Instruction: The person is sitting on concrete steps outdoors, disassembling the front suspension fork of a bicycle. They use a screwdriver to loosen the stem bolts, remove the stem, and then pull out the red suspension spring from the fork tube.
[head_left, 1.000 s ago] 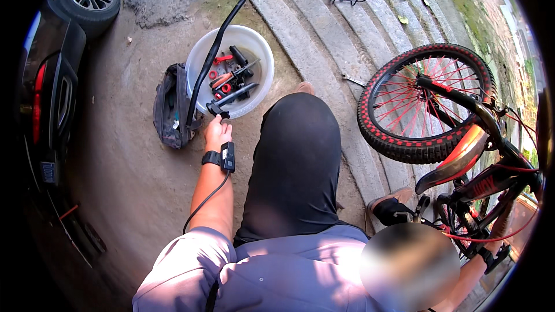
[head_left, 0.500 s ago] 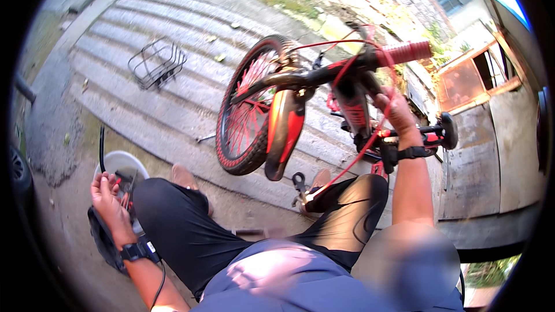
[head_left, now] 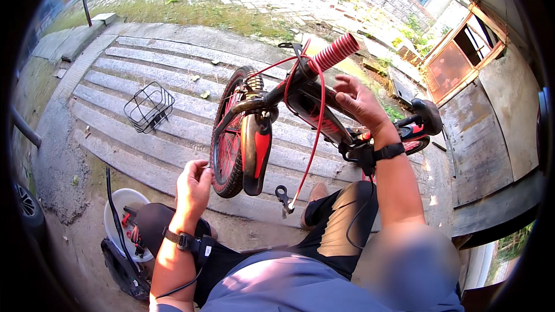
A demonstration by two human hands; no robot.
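Note:
A small black and red bicycle [head_left: 315,112] stands in front of me, its front wheel [head_left: 228,133] toward my left and a ribbed red grip [head_left: 335,52] pointing up. My left hand [head_left: 193,190] is closed in a pinch beside the lower fork end at the wheel; what its fingertips hold is too small to make out. My right hand [head_left: 361,104] hovers by the frame behind the grip, fingers apart and holding nothing. A red cable [head_left: 315,144] loops from the handlebar, with a black brake lever [head_left: 282,195] dangling near my right foot.
At my left knee is a white bucket [head_left: 110,219] with tools, beside a black bag [head_left: 121,271]. A black wire basket [head_left: 148,107] lies on the grooved concrete slabs [head_left: 127,138]. Wooden boards [head_left: 480,138] stand along the right, and a car wheel [head_left: 28,202] shows at the left edge.
My left hand has moved from the bucket rightward to the front wheel. My right hand has come off the bicycle and opened. The bicycle has turned, its grip now pointing more upward.

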